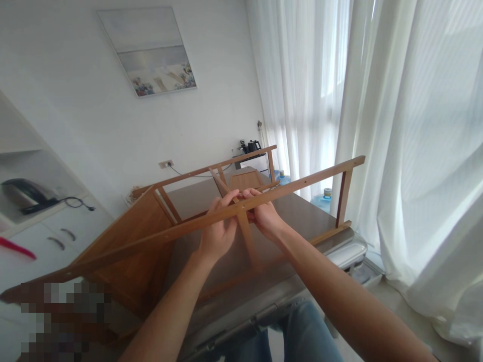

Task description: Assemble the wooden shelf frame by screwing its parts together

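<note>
A wooden shelf frame [302,185] lies on its side across a grey table [302,226]. My left hand [221,229] reaches behind its near long rail, with fingers bent and closed beside the rail's middle joint. Just right of that joint, my right hand [266,216] also reaches behind the rail, its fingers pinched together. The fingertips of both hands nearly meet at the near end of a narrow wooden board [219,182] that spans the frame. Whatever small thing the fingers hold is hidden by them and the rail.
A broad wooden panel [139,241] closes the frame's left end. An electric kettle [28,193] stands on a cabinet at left. Water jugs [322,200] stand by the white curtains [415,151]. A black coffee pot [254,146] is at the back. The lower left corner is pixelated.
</note>
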### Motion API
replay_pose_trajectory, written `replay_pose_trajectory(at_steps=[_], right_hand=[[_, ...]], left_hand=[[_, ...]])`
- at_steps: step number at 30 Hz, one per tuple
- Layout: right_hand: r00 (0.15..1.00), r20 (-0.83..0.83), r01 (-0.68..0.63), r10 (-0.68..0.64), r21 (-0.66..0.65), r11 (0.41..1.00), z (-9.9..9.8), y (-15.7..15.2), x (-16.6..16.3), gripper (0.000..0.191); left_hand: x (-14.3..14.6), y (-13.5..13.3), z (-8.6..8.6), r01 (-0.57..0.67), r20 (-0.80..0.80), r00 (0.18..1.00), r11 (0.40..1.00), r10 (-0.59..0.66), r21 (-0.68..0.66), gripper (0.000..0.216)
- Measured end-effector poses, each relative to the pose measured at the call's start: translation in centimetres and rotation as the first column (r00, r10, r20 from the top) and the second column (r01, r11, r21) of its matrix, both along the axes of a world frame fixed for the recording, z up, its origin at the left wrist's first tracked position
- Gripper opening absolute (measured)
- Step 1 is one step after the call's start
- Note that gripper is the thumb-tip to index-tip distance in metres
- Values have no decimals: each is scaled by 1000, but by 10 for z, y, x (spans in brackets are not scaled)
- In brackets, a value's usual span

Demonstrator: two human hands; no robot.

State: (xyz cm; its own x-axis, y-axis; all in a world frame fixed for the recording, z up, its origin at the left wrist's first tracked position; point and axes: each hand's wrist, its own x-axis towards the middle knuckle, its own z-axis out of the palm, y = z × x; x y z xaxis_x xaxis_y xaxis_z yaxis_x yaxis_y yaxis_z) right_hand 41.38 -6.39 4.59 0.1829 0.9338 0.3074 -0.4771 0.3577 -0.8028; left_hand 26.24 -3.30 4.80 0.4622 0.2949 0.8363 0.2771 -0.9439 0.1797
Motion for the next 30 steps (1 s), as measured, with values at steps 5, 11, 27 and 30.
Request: replay_pose_trajectory(at_steps=[5, 11, 27, 30], right_hand=[[982, -134, 125, -129, -38, 991, -7, -7, -18, 30], [946, -231, 206, -226, -105, 973, -12, -14, -29, 26], [932, -264, 238, -247, -67, 969, -19, -36, -28, 31], [919, -200, 338, -339, -41, 940, -30, -51, -22, 33]], left_hand=[[8, 12, 12, 66, 11, 998, 983, -69, 173, 29], [23, 21, 12, 268, 52, 962, 963, -269, 34, 47], [39, 5, 16, 287, 118, 950, 957, -289, 38, 38], [40, 7, 16, 291, 113, 949, 956, -294, 43, 39]])
